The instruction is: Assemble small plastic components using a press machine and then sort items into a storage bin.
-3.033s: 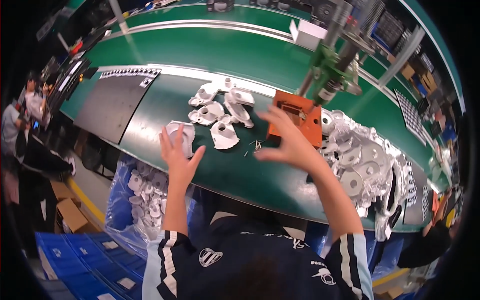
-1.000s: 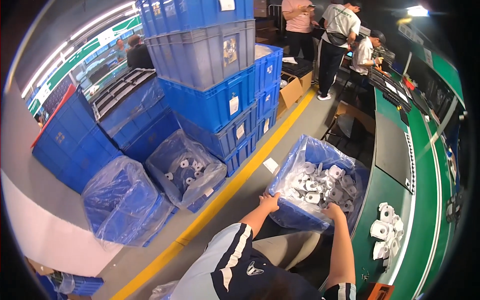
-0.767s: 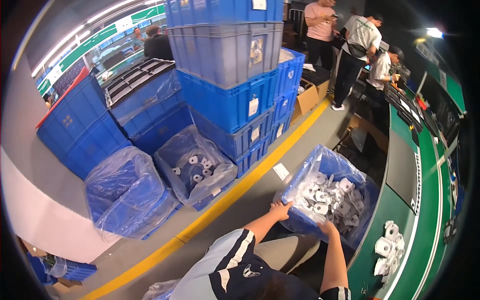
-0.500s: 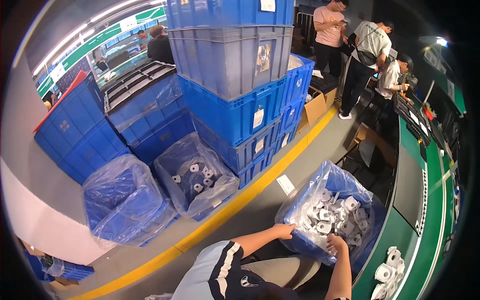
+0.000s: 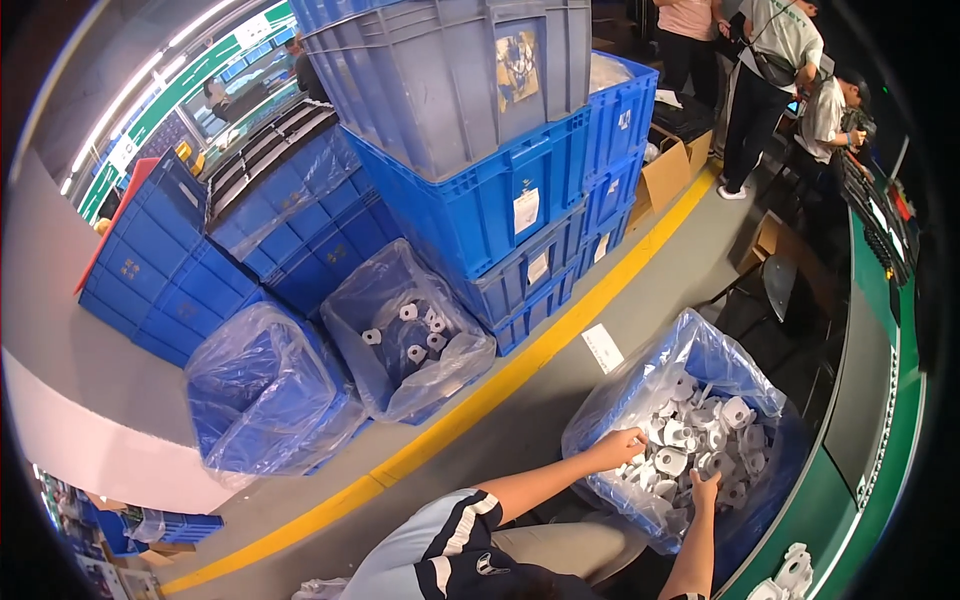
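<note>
A blue crate (image 5: pixel 745 372) lined with clear plastic stands in front of me, heaped with white plastic parts (image 5: pixel 671 461) that have round holes. My left hand (image 5: pixel 622 448) reaches over the crate's left side, fingers curled at the edge of the heap; what they hold, if anything, is hidden. Lower in the crate, my right hand (image 5: pixel 705 488) has its fingers around one of the white parts at the near side of the heap. More white parts (image 5: pixel 790 574) lie on the green bench at the lower right.
Two lined blue crates, one (image 5: pixel 270 400) and another holding a few white parts (image 5: pixel 408 312), stand left of a yellow floor line (image 5: pixel 480 408). Behind them rise stacked blue and grey crates (image 5: pixel 450 90). The green bench (image 5: pixel 800 490) runs along the right. Several people stand or sit farther back.
My left hand has moved from the crate's rim to over the heap. My right hand has shifted slightly right among the parts. The whole view has tilted and shifted.
</note>
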Demonstrator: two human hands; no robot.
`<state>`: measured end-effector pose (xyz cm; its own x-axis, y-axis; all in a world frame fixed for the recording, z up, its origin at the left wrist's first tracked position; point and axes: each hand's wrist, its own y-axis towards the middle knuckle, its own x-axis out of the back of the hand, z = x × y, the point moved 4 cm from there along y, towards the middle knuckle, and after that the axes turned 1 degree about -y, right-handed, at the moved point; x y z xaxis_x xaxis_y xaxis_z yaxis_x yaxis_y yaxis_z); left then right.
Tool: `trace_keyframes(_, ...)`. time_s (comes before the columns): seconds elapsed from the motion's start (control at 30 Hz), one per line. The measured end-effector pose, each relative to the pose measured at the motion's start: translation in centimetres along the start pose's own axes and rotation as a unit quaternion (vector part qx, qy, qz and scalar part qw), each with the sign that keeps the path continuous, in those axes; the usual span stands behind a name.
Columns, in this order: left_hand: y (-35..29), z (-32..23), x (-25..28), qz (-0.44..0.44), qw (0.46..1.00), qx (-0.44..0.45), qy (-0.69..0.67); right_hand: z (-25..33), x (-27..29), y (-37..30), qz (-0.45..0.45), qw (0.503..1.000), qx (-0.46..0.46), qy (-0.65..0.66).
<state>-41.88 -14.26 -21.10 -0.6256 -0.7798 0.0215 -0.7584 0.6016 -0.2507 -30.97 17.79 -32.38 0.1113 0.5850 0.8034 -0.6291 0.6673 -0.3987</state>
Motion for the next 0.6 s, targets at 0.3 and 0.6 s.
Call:
trace_keyframes(0.3,3.7,3.8,-2.8,0.004,0.994,0.008,0.111,-1.1,-1.8,2.0,-0.035,0.993,0.097,0.054)
trace_keyframes(0.6,9.8,9.1,-6.4,-0.035,0.981,0.112,0.157,-7.4,3.7,5.6,-0.224,0.942,0.01,-0.251)
